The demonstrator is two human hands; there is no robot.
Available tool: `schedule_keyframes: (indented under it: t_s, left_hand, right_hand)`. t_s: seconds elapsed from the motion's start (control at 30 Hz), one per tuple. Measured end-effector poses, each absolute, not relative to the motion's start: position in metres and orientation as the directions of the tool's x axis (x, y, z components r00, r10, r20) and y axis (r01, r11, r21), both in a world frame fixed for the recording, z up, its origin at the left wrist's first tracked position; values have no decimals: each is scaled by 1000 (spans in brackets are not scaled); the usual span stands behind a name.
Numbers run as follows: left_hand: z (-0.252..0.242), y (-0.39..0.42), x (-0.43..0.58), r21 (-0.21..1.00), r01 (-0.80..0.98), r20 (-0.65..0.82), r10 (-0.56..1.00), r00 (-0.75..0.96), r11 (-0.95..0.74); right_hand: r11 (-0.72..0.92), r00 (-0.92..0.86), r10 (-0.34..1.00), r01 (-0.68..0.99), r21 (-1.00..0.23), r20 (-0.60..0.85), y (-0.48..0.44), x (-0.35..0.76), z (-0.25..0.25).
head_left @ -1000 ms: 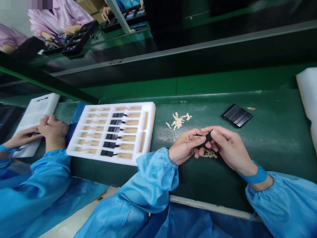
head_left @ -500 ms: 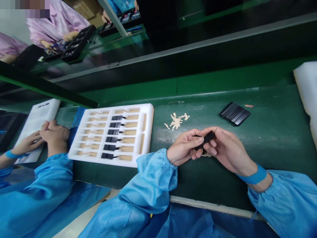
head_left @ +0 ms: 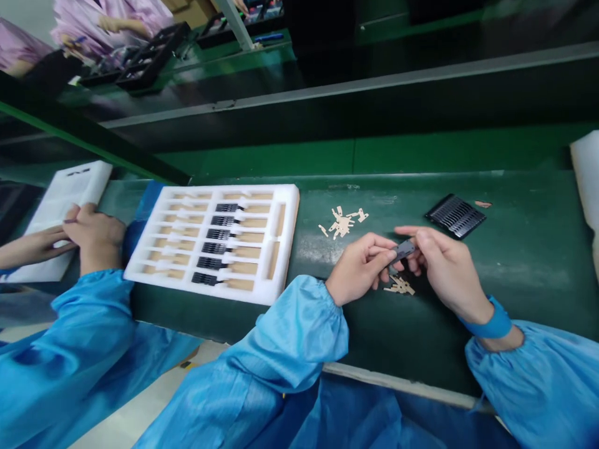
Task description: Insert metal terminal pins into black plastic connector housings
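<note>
My left hand (head_left: pixel 359 267) and my right hand (head_left: pixel 437 265) pinch a small black part (head_left: pixel 403 250) between their fingertips, just above the green belt (head_left: pixel 515 274). Beneath the hands lies a little heap of tan tabs (head_left: pixel 400 286). A second scatter of tan tabs (head_left: pixel 344 222) lies farther back. A black comb-like stack of parts (head_left: pixel 455 215) rests to the right, beyond my right hand. Left of my left hand sits a white foam tray (head_left: pixel 281 274) with several black parts in its slots.
A co-worker in a blue sleeve has both hands (head_left: pixel 87 234) on another white foam tray (head_left: pixel 60 199) at far left. A white foam block (head_left: pixel 587 181) stands at the right edge. People in pink work at black trays (head_left: pixel 140 62) across the line.
The black part has turned flatter between my fingertips and my hands have shifted slightly, uncovering the tan tabs beneath them. The co-worker's hands have moved a little on their tray.
</note>
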State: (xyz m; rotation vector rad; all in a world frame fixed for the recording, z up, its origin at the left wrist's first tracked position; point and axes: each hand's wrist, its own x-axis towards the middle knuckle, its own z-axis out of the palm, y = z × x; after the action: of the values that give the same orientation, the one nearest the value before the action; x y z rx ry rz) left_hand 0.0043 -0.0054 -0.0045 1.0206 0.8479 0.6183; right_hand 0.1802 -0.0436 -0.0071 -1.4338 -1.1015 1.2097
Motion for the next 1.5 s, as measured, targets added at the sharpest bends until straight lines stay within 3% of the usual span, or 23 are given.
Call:
schedule_keyframes:
  t_s: [0.07, 0.27, 0.4, 0.47, 0.53, 0.6, 0.67, 0.73, 0.8, 1.0, 1.17, 1.3, 1.43, 1.5]
  left_hand:
    - [-6, -6, 5, 931, 3, -313, 797, 516, 364]
    - [-9, -2, 2, 952, 100, -302, 826, 476, 290]
    - [-9, 1, 4, 949, 68, -304, 841, 447, 307]
    - [-8, 2, 5, 945, 59, -312, 828, 465, 323]
    - [-8, 2, 5, 943, 62, -315, 822, 475, 326]
    - [-8, 2, 5, 944, 62, -313, 818, 483, 324]
    - [-9, 2, 5, 944, 62, -311, 814, 490, 323]
    - [-10, 2, 4, 944, 63, -311, 811, 495, 324]
    - [-10, 1, 4, 943, 66, -314, 809, 496, 326]
    - [-9, 2, 5, 947, 68, -307, 816, 491, 315]
    - [-5, 2, 7, 932, 28, -329, 814, 479, 361]
    - [-6, 2, 6, 932, 35, -336, 820, 463, 362]
    - [-11, 5, 5, 964, 70, -264, 899, 349, 256]
    - [-10, 8, 6, 959, 25, -275, 916, 293, 281]
  right_hand:
    - [-178, 122, 979, 102, -979, -166, -42, 181, -7]
    - [-313, -74, 946, 41, -949, -315, -38, 189, 5]
    - [-218, 132, 961, -169, -961, -241, -30, 200, 6]
    - [-139, 253, 951, -170, -976, -180, -28, 203, 4]
    - [-129, 340, 933, 15, -991, -117, -27, 207, 0]
    - [-114, 420, 906, 348, -930, 46, -27, 212, -3]
    - [-94, 382, 889, 694, -714, 253, -28, 219, -6]
    - [-94, 272, 896, 888, -450, 350, -28, 226, -7]
    - [-96, 201, 919, 948, -304, 338, -29, 231, -8]
    - [17, 76, 908, 976, -219, 411, -30, 233, -5]
    - [318, -126, 824, 910, -267, 553, -36, 217, 1]
    - [545, -366, 810, 759, -358, 458, -40, 205, 4]
    - [314, -153, 940, 735, -601, 305, -38, 209, 10]
    - [170, -153, 984, 687, -707, 88, -37, 214, 13]
